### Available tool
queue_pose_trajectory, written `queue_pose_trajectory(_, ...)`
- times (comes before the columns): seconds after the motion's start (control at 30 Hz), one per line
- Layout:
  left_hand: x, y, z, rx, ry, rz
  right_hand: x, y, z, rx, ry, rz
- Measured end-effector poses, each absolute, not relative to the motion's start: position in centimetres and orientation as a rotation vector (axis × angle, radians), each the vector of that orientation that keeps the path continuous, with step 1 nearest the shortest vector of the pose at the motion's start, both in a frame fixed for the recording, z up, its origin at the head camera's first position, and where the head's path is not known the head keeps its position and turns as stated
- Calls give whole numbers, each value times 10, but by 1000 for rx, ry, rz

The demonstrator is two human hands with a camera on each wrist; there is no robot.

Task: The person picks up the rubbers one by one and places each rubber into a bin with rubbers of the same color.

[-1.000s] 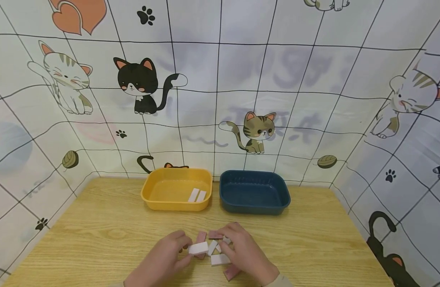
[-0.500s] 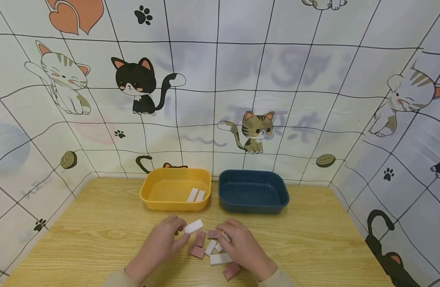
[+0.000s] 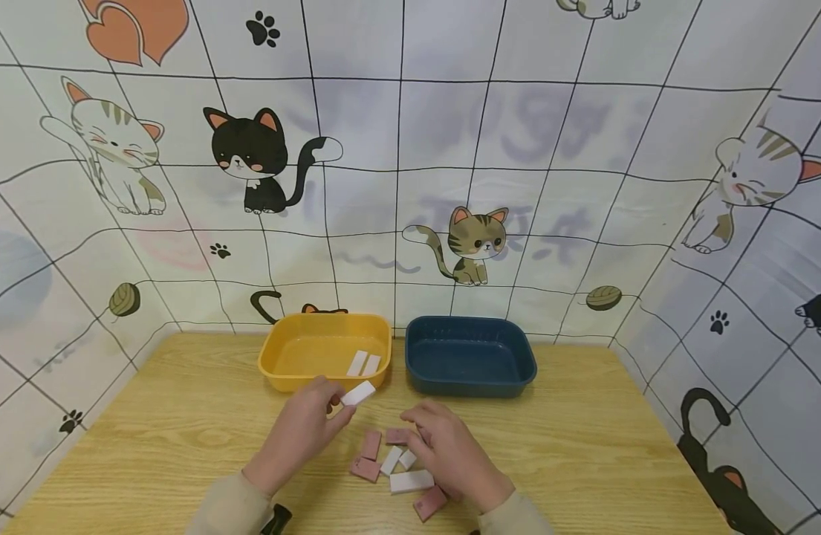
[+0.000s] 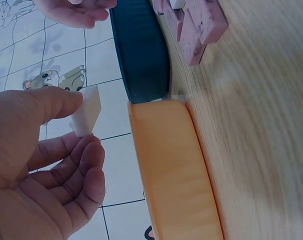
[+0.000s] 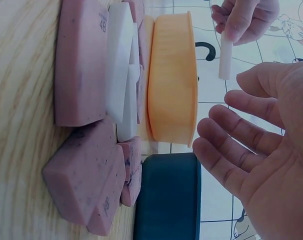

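Between thumb and fingertips, my left hand (image 3: 306,420) pinches a small white rectangular block (image 3: 358,394). It is held just before the near right corner of the yellow tray (image 3: 286,380), which has two white blocks (image 3: 357,363) lying inside. My right hand (image 3: 455,455) hovers over a loose pile, its fingers relaxed and nothing between them in the right wrist view. That pile mixes pink speckled blocks (image 5: 81,65), some with small printed marks, and white blocks (image 3: 411,481). The hand hides part of the pile in the head view.
To the right of the yellow tray stands a dark blue tray (image 3: 470,383) with nothing visible inside. Both are at the back of the wooden table (image 3: 183,438), against a wall covering (image 3: 357,200) printed with cats. A dark strap piece (image 3: 276,520) shows at my left sleeve.
My left hand has carried the white block up from the pile and away toward the yellow tray, uncovering pink blocks. The right hand has stayed over the pile, nearly still.
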State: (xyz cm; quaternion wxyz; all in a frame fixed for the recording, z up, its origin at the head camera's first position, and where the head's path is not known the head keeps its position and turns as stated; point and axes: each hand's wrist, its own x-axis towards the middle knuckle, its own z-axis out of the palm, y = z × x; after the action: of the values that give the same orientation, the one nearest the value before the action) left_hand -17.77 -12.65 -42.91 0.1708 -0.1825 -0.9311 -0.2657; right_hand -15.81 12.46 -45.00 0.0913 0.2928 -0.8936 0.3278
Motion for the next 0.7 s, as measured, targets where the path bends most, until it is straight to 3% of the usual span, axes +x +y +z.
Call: queue_pose_trajectory(0.7,-227,-124,-419,-481,-2705,-689,-169,127,-446,900,-2607,1000)
